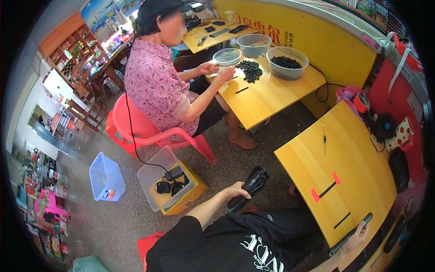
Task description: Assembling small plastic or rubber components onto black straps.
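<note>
Head view: two red patches, two black strips, one screwdriver; left hand, arm extended, clutches black handles, count unclear; right hand, lower, grips one long handle.

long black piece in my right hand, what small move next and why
Perhaps lay the long black piece on the yellow table: your right hand holds it over the tabletop's near end, while your left hand is occupied with a black bundle.

The wearer's two hands — three round tubs, two red patches, one screwdriver, one blue bin.
</note>
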`<state>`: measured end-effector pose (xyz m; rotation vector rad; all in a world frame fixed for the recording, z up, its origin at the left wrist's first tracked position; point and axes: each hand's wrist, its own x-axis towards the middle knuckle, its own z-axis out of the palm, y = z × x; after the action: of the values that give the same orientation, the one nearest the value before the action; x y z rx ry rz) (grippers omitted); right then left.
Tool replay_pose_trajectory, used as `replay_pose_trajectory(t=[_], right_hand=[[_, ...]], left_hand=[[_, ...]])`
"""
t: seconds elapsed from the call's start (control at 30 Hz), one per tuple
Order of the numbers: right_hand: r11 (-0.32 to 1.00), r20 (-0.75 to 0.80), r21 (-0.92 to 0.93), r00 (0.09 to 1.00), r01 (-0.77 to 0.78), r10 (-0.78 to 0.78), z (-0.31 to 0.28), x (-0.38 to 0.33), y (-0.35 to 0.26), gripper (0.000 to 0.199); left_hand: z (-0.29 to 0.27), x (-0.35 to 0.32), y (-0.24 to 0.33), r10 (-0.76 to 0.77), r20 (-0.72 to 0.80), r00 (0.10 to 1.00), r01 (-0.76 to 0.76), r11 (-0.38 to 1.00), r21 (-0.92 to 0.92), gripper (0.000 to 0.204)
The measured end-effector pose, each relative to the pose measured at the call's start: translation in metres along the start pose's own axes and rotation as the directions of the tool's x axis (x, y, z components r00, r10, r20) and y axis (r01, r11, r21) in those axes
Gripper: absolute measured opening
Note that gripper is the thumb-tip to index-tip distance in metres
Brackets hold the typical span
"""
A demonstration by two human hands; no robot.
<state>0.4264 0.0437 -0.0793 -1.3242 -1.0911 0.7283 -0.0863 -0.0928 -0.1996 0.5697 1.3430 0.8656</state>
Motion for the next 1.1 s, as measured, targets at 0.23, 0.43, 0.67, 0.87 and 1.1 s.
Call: replay_pose_trajectory(t=[0.23, 0.43, 0.67, 0.87, 1.1], right_hand=[[0.999, -0.032, 0.02, 0.999, -0.025, 0.026, 0.005, -0.001, -0.004, 0.016], [0.998, -0.037, 0.017, 0.998, -0.056, 0.057, 0.007, -0.003, -0.006, 0.016], [0.999, -0.006, -0.036, 1.0, 0.002, -0.003, 0.0, -0.001, -0.005, 0.017], [0.999, -0.052, -0.048, 0.999, 0.014, -0.017, 0.006, 0.001, -0.007, 0.016], [0.999, -0.018, -0.009, 0.999, 0.045, -0.045, 0.004, 0.001, 0.008, 0.017]], left_hand=[[0.004, 0.002, -0.016, -0.007, -0.004, 1.0, 0.007, 0.997, 0.071, 0.059], [0.0, -0.004, -0.017, 0.0, 0.021, 1.0, -0.001, 0.998, 0.059, 0.057], [0.003, -0.012, -0.007, -0.033, 0.035, 0.999, 0.035, 0.998, -0.051, 0.065], [-0.003, 0.0, -0.024, -0.072, 0.024, 0.997, 0.073, 0.997, -0.026, 0.066], [-0.001, -0.012, -0.008, -0.1, -0.008, 0.995, 0.099, 0.99, -0.098, 0.056]])
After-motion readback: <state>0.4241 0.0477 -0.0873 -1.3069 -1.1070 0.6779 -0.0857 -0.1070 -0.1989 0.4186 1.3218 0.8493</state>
